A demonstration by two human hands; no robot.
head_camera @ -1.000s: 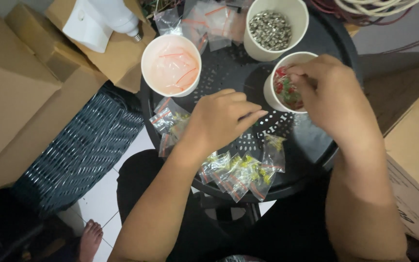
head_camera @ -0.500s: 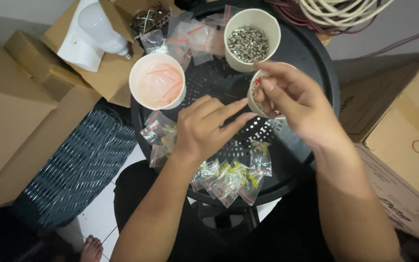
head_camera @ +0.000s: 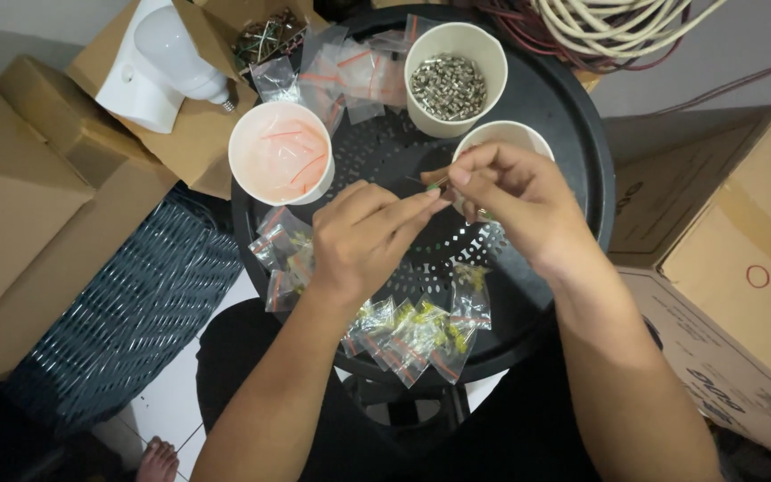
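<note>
I see left hand (head_camera: 363, 234) and right hand (head_camera: 515, 198) meeting fingertip to fingertip, pinching a small thin part (head_camera: 436, 184) between them. Both sit above the black perforated table (head_camera: 564, 107), beside the paper cup (head_camera: 500, 136).

Single head-worn view, steeply down, close over round black table (head_camera: 573, 116).

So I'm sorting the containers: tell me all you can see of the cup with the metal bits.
The paper cup is round, cream-white and open-topped, standing upright at the far edge of the black perforated tray. It is filled with small silvery metal pieces. No hand touches it; a second white cup sits just beside it, nearer the person.
</note>
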